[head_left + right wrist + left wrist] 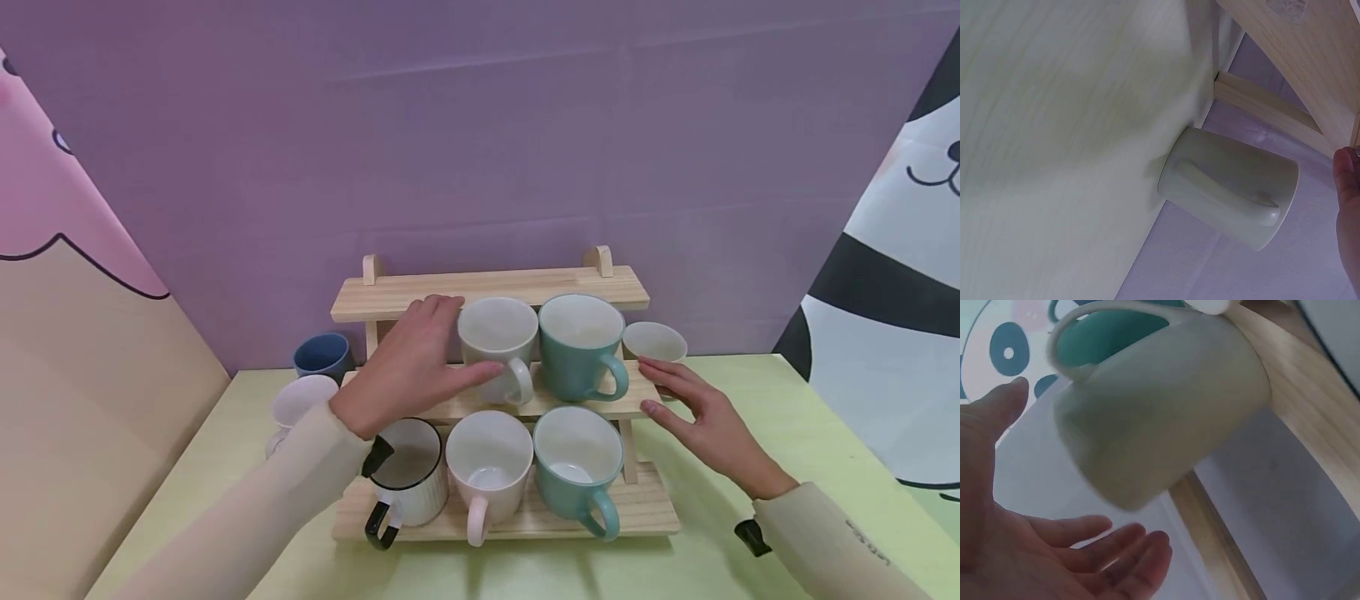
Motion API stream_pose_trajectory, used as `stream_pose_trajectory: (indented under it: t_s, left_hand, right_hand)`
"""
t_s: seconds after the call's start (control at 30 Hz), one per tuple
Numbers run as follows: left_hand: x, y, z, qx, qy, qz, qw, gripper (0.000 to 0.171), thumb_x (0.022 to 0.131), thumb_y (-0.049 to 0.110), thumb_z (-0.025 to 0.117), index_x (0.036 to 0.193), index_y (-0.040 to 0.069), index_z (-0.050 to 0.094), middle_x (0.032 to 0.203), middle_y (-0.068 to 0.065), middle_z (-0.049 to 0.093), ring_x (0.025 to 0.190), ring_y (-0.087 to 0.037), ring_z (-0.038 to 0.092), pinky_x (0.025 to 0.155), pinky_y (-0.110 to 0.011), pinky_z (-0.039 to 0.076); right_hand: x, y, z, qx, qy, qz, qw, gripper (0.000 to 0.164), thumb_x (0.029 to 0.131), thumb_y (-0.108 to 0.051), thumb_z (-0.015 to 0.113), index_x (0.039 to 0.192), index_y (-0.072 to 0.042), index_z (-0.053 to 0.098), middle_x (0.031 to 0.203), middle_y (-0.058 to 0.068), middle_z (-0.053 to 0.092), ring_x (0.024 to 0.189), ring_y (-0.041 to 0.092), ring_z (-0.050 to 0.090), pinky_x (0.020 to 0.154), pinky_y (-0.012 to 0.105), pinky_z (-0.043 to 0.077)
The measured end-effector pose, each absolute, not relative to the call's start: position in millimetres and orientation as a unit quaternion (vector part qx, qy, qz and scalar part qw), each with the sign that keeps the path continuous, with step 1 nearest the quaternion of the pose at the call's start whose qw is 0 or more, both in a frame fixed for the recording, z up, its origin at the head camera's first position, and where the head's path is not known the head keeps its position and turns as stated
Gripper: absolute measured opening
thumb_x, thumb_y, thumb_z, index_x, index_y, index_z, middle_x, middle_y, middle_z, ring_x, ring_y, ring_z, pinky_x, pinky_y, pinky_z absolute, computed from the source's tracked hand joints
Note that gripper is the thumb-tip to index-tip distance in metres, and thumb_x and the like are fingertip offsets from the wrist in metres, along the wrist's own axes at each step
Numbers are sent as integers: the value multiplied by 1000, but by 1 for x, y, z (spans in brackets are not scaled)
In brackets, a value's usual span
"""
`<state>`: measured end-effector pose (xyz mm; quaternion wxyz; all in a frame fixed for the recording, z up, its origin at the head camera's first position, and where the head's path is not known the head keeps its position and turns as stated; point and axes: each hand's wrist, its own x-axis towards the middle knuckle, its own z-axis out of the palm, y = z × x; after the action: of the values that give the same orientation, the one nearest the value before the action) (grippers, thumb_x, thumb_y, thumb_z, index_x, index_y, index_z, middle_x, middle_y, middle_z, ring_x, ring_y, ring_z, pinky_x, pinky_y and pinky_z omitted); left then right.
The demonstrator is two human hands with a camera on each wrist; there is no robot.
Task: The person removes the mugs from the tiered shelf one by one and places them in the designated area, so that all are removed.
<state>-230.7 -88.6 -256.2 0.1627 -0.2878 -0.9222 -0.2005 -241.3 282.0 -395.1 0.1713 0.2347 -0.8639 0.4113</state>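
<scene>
A white mug (pixel 497 327) stands on the middle tier of the wooden rack (pixel 637 392), its handle toward the front right. My left hand (pixel 420 367) is at its left side, thumb in front. The left wrist view shows the fingers spread, with a gap between them and the white mug (pixel 1166 412). Right of that mug stands a teal mug (pixel 573 367). My right hand (pixel 708 421) touches the right end of the middle tier with its fingertips; the fingers look extended. Along the bottom tier are a black-rimmed white mug (pixel 423 496), a pale pink mug (pixel 498 492) and another teal mug (pixel 562 496).
The rack's top tier (pixel 495 287) is a bare board. Behind my right hand, a pale mug (pixel 655 340) stands on the table (pixel 750 392). Left of the rack are a blue cup (pixel 324 354) and a pale mug (pixel 303 396). A purple backdrop (pixel 480 150) hangs behind.
</scene>
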Motion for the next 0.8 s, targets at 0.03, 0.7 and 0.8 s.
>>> stream_pose_trajectory:
  t_s: [0.03,0.7,0.8]
  left_hand:
    - [-233,-84,-256,-278,-927,-194,159,80,78,60,67,130,2,48,119,-9,53,106,-22,47,88,-38,44]
    - [-259,-60,-252,-199,-946,-226,120,71,72,58,68,112,1,56,104,-5,47,90,-16,43,61,-25,48]
    - [-259,-70,-247,-200,-939,-240,140,74,71,57,69,117,1,57,105,-5,47,91,-17,44,63,-27,49]
  right_hand:
    - [-241,282,-395,234,-863,413,171,52,89,-9,66,138,-11,50,141,1,43,121,-3,39,92,6,33]
    - [-241,282,-394,229,-865,414,166,50,90,-13,66,138,-12,50,142,0,43,120,-3,41,92,7,33]
    - [-241,282,-394,226,-867,410,168,50,90,-13,66,138,-12,50,142,0,43,120,-3,41,92,6,33]
